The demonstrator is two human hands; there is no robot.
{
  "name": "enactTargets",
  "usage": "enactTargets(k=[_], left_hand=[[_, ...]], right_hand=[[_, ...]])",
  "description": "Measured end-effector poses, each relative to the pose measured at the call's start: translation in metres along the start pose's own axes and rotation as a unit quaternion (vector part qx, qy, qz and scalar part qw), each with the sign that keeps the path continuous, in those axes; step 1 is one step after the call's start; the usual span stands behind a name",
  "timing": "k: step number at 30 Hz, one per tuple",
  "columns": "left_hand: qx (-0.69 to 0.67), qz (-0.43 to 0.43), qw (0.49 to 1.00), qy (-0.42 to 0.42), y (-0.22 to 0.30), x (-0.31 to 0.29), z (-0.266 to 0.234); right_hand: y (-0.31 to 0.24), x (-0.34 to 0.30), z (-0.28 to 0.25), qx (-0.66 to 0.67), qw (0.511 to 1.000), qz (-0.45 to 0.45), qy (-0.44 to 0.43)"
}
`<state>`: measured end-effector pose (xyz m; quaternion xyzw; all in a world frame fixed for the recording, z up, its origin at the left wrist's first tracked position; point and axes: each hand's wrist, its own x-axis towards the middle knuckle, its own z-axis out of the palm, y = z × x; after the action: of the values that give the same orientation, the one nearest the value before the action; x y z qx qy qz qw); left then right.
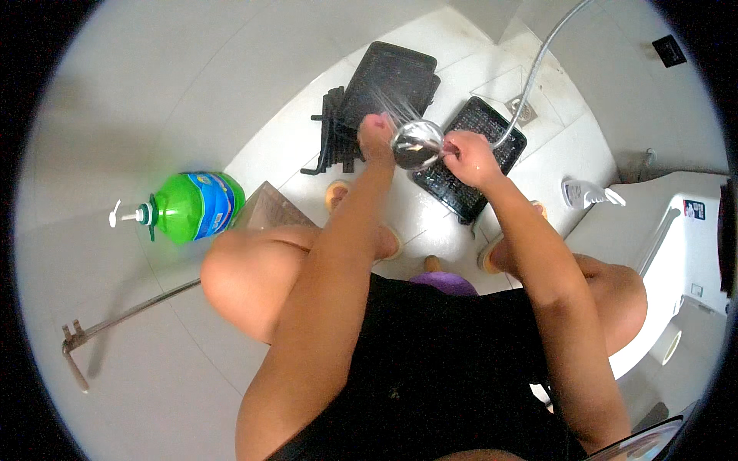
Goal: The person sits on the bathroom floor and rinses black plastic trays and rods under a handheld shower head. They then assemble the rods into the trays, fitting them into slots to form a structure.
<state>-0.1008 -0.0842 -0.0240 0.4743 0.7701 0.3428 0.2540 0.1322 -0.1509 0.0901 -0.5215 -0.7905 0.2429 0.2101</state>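
My right hand (pixel 470 159) is closed round the handle of a chrome shower head (pixel 417 145), which sends water up and left onto a flat black tray (pixel 390 81). At the tray's lower edge, my left hand (pixel 375 137) is in the spray with its fingers curled. What it holds, if anything, is hidden. Beneath and left of that tray lie black slatted parts (pixel 335 138) with thin rods sticking out. Under and beyond my right hand, a wet black tray with a gridded surface (pixel 503 137) rests on the tiled floor.
The metal shower hose (pixel 536 65) rises at upper right, past a floor drain (pixel 523 111). A white spray bottle (pixel 586 194) is near the white toilet (pixel 653 223). At left are a green pump jug (pixel 198 206), a brownish block (pixel 278 209) and a metal bar (pixel 142 310).
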Motion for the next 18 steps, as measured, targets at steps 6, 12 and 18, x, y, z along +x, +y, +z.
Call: enactTargets(k=[6,12,18], left_hand=[[-0.095,-0.351,0.928,0.081,-0.020,-0.008,0.004],[-0.029,-0.421,0.906,-0.013,-0.022,0.000,0.041],[0.135,-0.242,0.959,0.057,-0.164,0.112,-0.019]], right_hand=[[-0.007,-0.009,0.005,0.036,0.998,0.006,-0.048],[0.003,-0.026,0.004,0.052,0.996,0.069,-0.003],[-0.062,0.021,0.028,0.159,0.986,0.027,0.038]])
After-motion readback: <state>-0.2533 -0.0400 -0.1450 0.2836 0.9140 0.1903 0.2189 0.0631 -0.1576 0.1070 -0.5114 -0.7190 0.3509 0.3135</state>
